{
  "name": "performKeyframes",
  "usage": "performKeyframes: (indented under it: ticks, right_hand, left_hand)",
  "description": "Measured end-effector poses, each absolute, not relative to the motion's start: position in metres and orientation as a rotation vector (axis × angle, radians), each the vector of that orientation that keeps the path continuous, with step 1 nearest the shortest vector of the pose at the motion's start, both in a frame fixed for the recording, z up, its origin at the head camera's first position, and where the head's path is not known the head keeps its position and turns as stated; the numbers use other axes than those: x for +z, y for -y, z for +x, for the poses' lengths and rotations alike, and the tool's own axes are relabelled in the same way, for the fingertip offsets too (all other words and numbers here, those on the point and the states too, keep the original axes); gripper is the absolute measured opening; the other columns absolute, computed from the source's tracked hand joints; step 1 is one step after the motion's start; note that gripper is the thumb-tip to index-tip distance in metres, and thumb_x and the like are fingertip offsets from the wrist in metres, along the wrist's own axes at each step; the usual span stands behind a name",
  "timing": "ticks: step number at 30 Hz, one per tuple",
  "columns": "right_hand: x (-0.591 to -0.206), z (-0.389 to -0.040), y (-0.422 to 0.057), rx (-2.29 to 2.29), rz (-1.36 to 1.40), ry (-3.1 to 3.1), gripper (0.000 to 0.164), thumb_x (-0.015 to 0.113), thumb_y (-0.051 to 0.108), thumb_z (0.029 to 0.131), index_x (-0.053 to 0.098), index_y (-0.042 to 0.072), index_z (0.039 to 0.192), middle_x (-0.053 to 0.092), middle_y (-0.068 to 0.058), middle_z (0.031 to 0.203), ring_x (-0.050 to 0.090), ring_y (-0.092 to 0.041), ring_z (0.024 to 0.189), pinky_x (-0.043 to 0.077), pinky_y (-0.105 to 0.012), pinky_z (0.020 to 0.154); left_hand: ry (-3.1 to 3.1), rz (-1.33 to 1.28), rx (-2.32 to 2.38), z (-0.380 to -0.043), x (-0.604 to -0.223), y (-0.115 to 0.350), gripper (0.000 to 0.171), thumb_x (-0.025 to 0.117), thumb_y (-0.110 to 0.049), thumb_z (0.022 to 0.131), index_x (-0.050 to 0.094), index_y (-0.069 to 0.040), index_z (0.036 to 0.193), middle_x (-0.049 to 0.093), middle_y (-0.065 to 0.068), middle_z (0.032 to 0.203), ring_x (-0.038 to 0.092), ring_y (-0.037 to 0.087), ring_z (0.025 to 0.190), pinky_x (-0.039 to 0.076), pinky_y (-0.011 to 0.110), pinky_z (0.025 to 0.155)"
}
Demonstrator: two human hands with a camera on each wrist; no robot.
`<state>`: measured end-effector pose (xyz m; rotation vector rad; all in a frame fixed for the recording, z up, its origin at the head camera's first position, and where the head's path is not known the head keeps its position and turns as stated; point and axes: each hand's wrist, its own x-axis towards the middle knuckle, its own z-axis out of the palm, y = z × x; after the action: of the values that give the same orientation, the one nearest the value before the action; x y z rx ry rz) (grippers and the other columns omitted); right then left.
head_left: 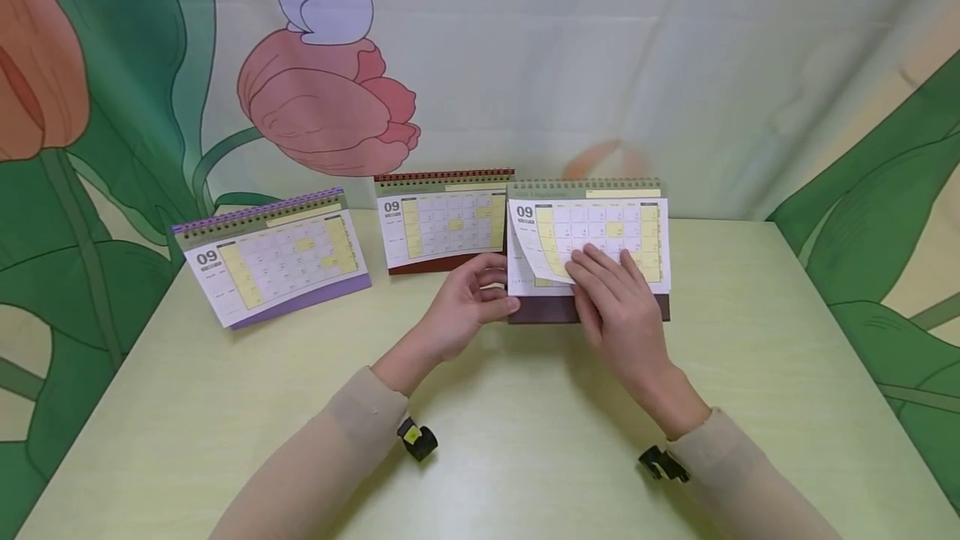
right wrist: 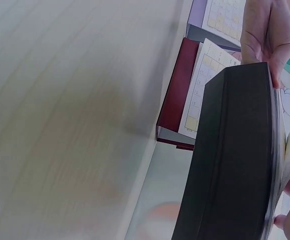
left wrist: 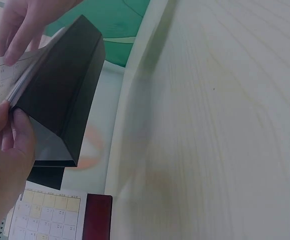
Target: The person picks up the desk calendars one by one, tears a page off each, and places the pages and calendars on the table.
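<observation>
A desk calendar with a dark brown base and white pages stands in front of me in the head view, its top page showing 09. My left hand grips its lower left edge, thumb in front. My right hand lies over the lower part of the page with fairly straight fingers touching it. The page's lower left corner curls away from the sheets beneath. In the left wrist view the dark base is seen from below. My right fingertips show only partly in the right wrist view.
Left of the held calendar is a red-based calendar, partly overlapped by it. A purple calendar stands angled farther left. Both show 09. The pale wooden table ends at a printed curtain behind.
</observation>
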<state>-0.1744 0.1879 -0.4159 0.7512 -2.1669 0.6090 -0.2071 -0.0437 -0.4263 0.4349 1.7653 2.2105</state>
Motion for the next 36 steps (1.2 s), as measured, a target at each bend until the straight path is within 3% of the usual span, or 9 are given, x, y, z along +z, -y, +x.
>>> performKeyframes:
  ticks: [8, 17, 36]
  right_hand:
    - [-0.415, -0.172, -0.185, 0.675, 0.724, 2.153, 0.033, 0.073, -0.004, 0.091, 0.072, -0.002, 0.123, 0.07, -0.016, 0.125, 0.062, -0.032, 0.124, 0.041, -0.051, 0.111]
    - [-0.423, -0.171, -0.173, 0.788, 0.669, 2.073, 0.034, 0.07, -0.014, 0.089, 0.071, -0.006, 0.122, 0.069, -0.018, 0.125, 0.061, -0.035, 0.125, 0.023, -0.066, 0.116]
    - [-0.426, -0.171, -0.162, 1.06, 0.575, 1.921, 0.029, 0.06, -0.013, 0.096, 0.07, -0.005, 0.122, 0.069, -0.014, 0.127, 0.065, -0.029, 0.119, 0.045, -0.043, 0.107]
  left_hand:
    - [-1.782, 0.437, 2.2, -0.206, -0.426, 0.045, 0.045, 0.063, 0.02, 0.09, 0.054, 0.004, 0.131, 0.066, 0.017, 0.118, 0.066, 0.023, 0.091, 0.058, 0.031, 0.079]
    - [-1.773, 0.463, 2.234, -0.205, -0.425, 0.044, 0.045, 0.063, 0.021, 0.089, 0.053, 0.005, 0.13, 0.065, 0.017, 0.116, 0.065, 0.021, 0.089, 0.058, 0.029, 0.076]
    - [-1.742, 0.466, 2.266, -0.202, -0.426, 0.043, 0.04, 0.06, 0.024, 0.089, 0.052, 0.005, 0.123, 0.064, 0.02, 0.118, 0.065, 0.021, 0.091, 0.057, 0.028, 0.074]
